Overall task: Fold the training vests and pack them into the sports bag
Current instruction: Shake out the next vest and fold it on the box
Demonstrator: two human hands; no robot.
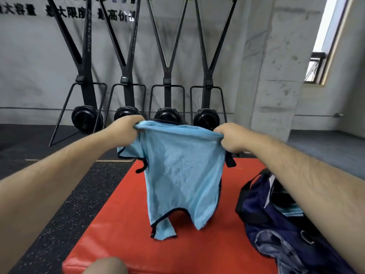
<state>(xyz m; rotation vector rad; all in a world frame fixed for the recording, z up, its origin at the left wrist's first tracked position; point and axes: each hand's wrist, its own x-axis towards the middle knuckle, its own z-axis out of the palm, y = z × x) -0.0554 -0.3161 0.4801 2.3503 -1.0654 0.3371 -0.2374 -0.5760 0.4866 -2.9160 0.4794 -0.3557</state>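
Above a red mat (118, 244), with an open navy sports bag (254, 210) on its right side, a light-blue training vest (177, 175) hangs unfolded. The left hand (126, 127) and right hand (231, 137) each keep a clenched grip on one upper corner. Black exercise machines (166, 115) line the wall behind.

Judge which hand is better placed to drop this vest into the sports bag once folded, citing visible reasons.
Probably the right hand. Both hands grip the top edge of the vest, but the sports bag lies open on the right, beneath the right forearm; the left hand would have to cross over.
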